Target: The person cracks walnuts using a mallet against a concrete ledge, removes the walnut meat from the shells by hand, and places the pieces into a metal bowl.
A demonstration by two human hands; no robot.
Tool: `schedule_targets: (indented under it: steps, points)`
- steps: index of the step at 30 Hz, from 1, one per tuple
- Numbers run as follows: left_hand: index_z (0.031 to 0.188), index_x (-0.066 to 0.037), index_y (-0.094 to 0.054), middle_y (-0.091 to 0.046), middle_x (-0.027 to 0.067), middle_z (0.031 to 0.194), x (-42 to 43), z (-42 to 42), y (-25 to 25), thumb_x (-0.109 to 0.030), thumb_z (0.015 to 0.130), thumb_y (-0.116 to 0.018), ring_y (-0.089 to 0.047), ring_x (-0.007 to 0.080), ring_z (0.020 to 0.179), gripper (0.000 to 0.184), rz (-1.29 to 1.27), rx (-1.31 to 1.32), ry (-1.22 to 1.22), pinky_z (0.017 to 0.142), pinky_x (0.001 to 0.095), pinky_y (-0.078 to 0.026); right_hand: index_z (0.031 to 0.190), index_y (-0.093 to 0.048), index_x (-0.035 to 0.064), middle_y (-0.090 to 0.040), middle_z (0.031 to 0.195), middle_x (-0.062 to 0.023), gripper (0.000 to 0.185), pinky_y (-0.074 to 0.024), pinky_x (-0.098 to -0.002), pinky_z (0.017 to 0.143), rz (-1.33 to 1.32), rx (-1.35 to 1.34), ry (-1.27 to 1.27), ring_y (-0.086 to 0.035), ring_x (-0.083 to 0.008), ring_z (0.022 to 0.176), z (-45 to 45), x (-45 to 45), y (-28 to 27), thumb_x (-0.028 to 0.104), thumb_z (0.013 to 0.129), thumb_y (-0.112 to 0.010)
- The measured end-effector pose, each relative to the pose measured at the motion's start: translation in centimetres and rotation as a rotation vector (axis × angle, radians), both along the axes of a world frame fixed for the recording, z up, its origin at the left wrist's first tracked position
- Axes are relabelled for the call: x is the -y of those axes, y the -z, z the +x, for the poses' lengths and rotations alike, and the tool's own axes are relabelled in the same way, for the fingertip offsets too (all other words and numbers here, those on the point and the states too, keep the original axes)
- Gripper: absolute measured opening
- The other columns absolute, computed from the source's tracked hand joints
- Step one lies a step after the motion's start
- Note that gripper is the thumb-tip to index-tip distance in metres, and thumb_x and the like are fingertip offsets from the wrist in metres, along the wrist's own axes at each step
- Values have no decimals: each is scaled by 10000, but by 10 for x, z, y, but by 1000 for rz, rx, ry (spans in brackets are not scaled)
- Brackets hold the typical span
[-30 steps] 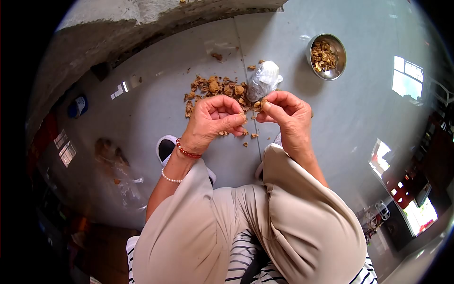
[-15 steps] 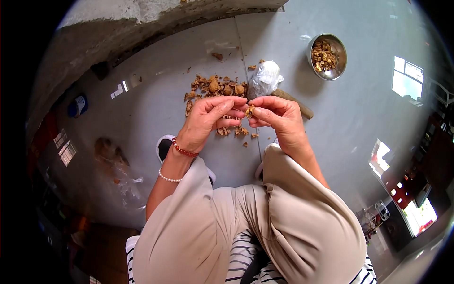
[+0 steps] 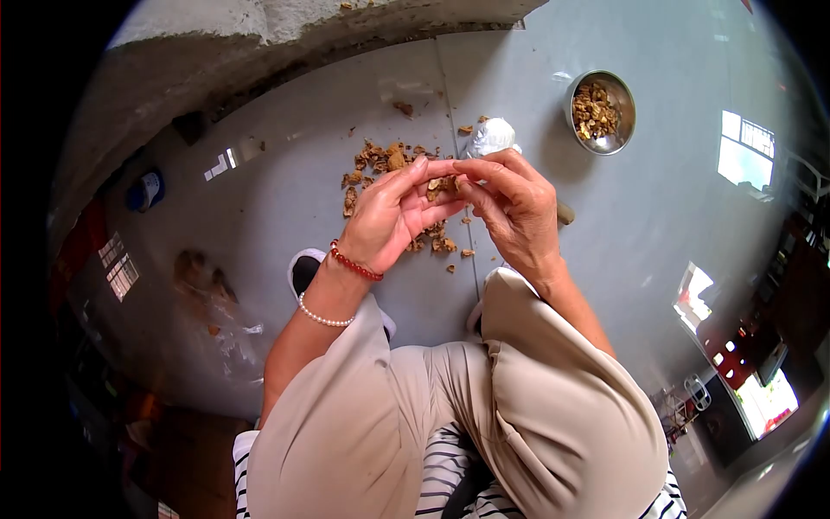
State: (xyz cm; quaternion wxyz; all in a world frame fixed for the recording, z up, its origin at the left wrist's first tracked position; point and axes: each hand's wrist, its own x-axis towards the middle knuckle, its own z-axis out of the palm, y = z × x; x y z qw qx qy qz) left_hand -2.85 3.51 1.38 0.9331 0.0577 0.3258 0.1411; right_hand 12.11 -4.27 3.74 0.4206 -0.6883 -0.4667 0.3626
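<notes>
Palm up, my left hand [image 3: 389, 212] is cupped, with walnut pieces [image 3: 441, 186] lying on its fingers. My right hand [image 3: 523, 212] meets it from the right, its thumb and forefinger pinched on a walnut piece at the left fingertips. Part of that piece is hidden by the fingers. Beneath both hands, walnut shells [image 3: 372, 157] are scattered over the floor. Just beyond the right hand sits a white plastic-wrapped bundle [image 3: 493, 137]. The end of a wooden stick [image 3: 565, 214] shows beside the right hand; the rest is covered.
A metal bowl [image 3: 616, 144] with walnut kernels [image 3: 593, 111] stands on the floor at upper right. A rough concrete ledge [image 3: 346, 30] runs along the top left. Farther left lie a blue container [image 3: 147, 190] and a clear plastic bag [image 3: 233, 337].
My left hand has turned palm up and become cupped, with walnut pieces showing in it. My right hand has shifted slightly and its fingers now point down over the left fingers.
</notes>
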Motion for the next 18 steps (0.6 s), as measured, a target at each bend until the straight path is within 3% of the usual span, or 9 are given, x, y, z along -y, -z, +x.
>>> schedule_targets:
  steps: [3, 9, 15, 18]
  points:
    - [1239, 96, -435, -520, 185, 1222, 2, -4, 4, -273, 1003, -293, -533, 261, 1109, 461, 5, 21, 28, 985, 394, -432, 937, -648, 30, -573, 765, -71, 214, -470, -274, 578, -21, -3, 45, -589, -174, 639, -3, 9, 4, -23, 731, -670]
    - [1241, 95, -436, -524, 188, 1221, 1, -5, 3, -291, 1001, -296, -535, 270, 1114, 476, 25, -6, 50, 974, 384, -435, 915, -634, 20, -566, 792, -70, 229, -456, -245, 520, -109, -73, 121, -559, -127, 574, -11, 12, -3, -13, 698, -698]
    - [1237, 86, -451, -538, 172, 1212, 3, -4, -2, -256, 993, -329, -555, 236, 1093, 437, 103, -72, 58, 953, 365, -458, 889, -632, 16, -560, 775, -68, 212, -455, -250, 512, -63, 39, 101, -559, -128, 566, -16, 12, 7, -2, 692, -708]
    - [1209, 59, -502, -575, 135, 1162, 3, -4, -6, -166, 958, -438, -587, 175, 1029, 344, 158, -129, 99, 907, 308, -493, 860, -639, 6, -572, 741, -73, 161, -470, -258, 531, -54, 2, 153, -585, -151, 583, -16, 14, 14, -6, 709, -694]
